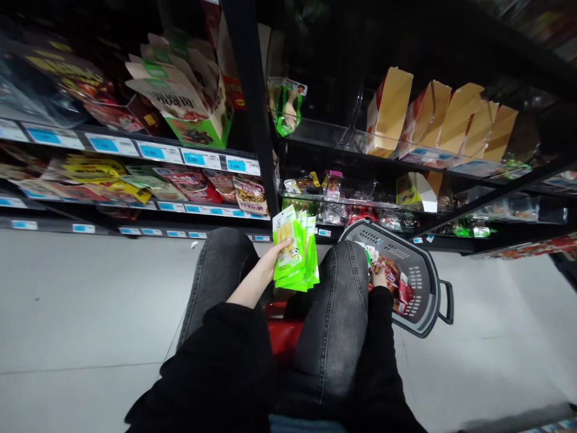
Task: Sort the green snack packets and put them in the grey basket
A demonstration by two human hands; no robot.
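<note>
My left hand [274, 258] is closed around a fanned bunch of green and white snack packets [291, 249], held upright between my knees. The front packet has a panda picture and a clear window showing pale yellow food. At the right, my right hand [378, 278] is down inside a grey shopping basket [424, 258]. Its fingers are bent among red and brown snack packets [401, 288], and what they grip is too small to make out. A bit of green and white packaging [370, 252] shows in the basket just above this hand.
Dark store shelves [265, 144] stand in front, with a post between two bays. Bagged snacks [99, 171] and a green box [193, 114] fill the left bay. Open cardboard boxes [419, 114] line the upper right. Something red [283, 337] lies between my legs.
</note>
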